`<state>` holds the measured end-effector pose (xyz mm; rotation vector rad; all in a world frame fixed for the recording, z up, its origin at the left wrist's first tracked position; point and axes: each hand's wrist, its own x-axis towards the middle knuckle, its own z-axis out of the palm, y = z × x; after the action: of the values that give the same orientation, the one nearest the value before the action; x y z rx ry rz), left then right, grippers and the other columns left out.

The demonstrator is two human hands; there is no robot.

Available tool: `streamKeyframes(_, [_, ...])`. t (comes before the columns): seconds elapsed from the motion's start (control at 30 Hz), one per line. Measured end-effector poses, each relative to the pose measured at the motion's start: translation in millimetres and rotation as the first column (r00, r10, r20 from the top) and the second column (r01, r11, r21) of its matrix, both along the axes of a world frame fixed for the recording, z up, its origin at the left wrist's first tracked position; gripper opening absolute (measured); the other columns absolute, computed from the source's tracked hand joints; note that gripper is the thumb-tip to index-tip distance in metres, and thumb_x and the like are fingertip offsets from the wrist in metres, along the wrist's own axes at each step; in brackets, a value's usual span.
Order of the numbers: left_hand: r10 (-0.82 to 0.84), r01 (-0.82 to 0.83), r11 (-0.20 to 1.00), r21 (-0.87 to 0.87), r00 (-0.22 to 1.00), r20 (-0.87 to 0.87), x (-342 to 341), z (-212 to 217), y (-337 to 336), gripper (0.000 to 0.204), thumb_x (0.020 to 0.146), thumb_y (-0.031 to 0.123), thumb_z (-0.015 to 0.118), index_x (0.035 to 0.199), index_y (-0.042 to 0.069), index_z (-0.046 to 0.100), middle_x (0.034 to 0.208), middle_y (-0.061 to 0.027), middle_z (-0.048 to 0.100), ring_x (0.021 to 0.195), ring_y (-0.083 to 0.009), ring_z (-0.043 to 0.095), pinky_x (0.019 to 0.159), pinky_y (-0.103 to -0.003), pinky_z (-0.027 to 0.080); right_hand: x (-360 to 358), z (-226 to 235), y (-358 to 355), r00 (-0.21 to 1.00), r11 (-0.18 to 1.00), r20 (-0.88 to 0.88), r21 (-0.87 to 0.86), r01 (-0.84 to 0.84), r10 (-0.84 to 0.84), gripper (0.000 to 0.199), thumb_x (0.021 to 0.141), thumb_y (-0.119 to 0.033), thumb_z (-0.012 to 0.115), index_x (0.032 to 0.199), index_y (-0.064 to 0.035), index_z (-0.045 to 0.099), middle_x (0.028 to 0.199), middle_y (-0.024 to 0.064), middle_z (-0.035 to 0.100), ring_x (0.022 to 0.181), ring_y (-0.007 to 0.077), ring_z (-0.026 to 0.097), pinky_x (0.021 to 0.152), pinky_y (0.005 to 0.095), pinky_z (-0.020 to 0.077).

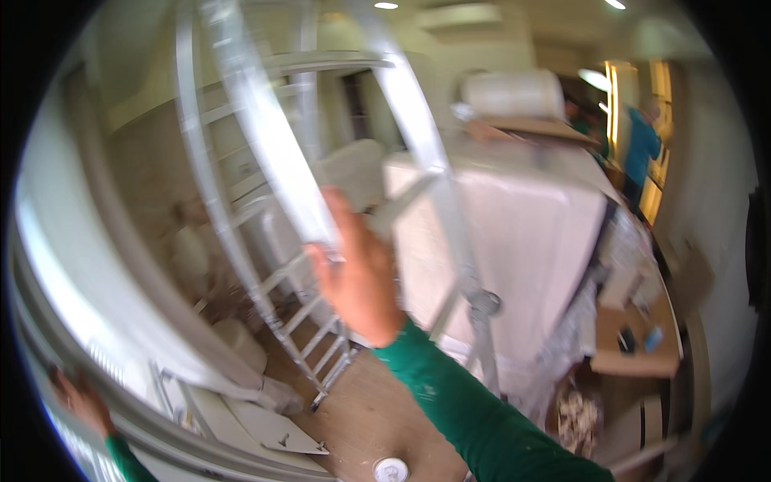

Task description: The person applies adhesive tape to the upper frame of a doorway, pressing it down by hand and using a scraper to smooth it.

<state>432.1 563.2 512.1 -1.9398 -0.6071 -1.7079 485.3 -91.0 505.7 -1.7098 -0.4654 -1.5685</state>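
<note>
Right grip [360, 281] bare; right sleeve [474, 406] dark green, close-fitting, wrist-length, small pale smudges [425, 389]. Left grip [83, 402] bare; left sleeve [127, 459] matching green.

Ceiling lights [386, 6] shine over cream walls [510, 50], bulky pale-covered furniture [514, 249] and a brown floor [373, 414].

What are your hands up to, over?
Right hand at silver bar, blurred. Left hand low at far left, hold unclear. Metal ladder standing right ahead.
</note>
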Motion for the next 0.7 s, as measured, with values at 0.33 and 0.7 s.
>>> streamKeyframes(0.33, [-0.038,-0.010,0.982,0.187,0.966,0.254,17,-4,-18,0.050,0.105,0.026,0.051,0.148,0.002,0.042,0.158,-0.0130,0.047,0.156,-0.0399,0.022,0.125,-0.062,0.011,11,-76,116,0.819,0.927,0.477,0.021,-0.373,0.319,0.062,0.089,-0.006,0.066,0.146,-0.0035,0.042,0.147,0.0248,0.030,0.111,0.0391,0.063,0.103,0.0561,0.0526])
streamKeyframes(0.7, [0.149,-0.153,0.987,0.037,0.984,0.096,-7,-25,-19,0.064,0.104,0.038,0.061,0.154,0.005,0.038,0.153,-0.0216,0.047,0.143,-0.0439,0.041,0.118,-0.056,0.031,41,-252,325,0.365,0.355,-0.396,-0.101,-0.929,0.843,0.057,0.082,0.003,0.070,0.136,-0.0064,0.055,0.115,0.0181,0.063,0.089,0.0303,0.069,0.079,0.0451,0.0585])
